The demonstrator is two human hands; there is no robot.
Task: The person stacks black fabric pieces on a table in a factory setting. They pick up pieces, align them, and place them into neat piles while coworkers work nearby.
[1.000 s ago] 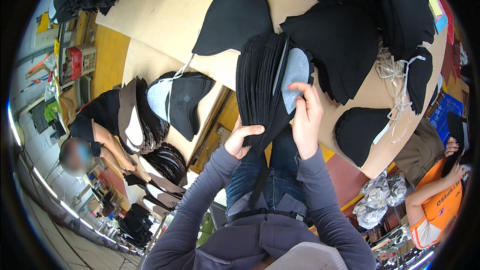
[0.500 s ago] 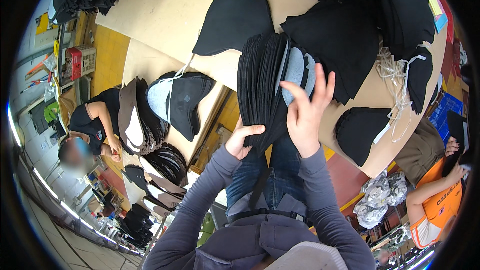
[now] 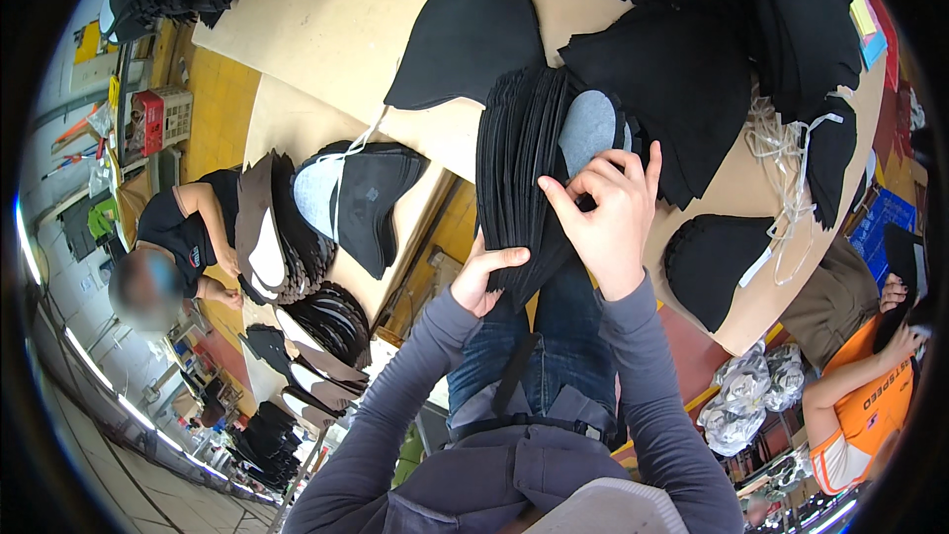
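A thick stack of black fabric pieces [image 3: 516, 158], curved at the top, stands fanned on edge before me. My left hand [image 3: 480, 277] grips its lower left side, thumb across the front and the other fingers hidden behind. My right hand [image 3: 608, 213] is at the stack's right side. Its thumb is stretched out to the piece edges and its other fingers are bent, apart from the thumb, with nothing plainly held. Just above those fingers, a grey oval patch [image 3: 588, 129] shows on a black piece turned to the right.
A flat black piece [image 3: 470, 40] lies beyond the stack. Larger black piles [image 3: 662, 89] and white straps [image 3: 781, 168] lie to the right. A tied bundle [image 3: 381, 198] is on the left table. One co-worker [image 3: 188, 227] is at left, another in orange [image 3: 865, 400] at right.
My right hand's fingers have gone from spread to bent, and its thumb has moved down and left onto the stack. More of the grey patch shows. My left hand keeps its grip.
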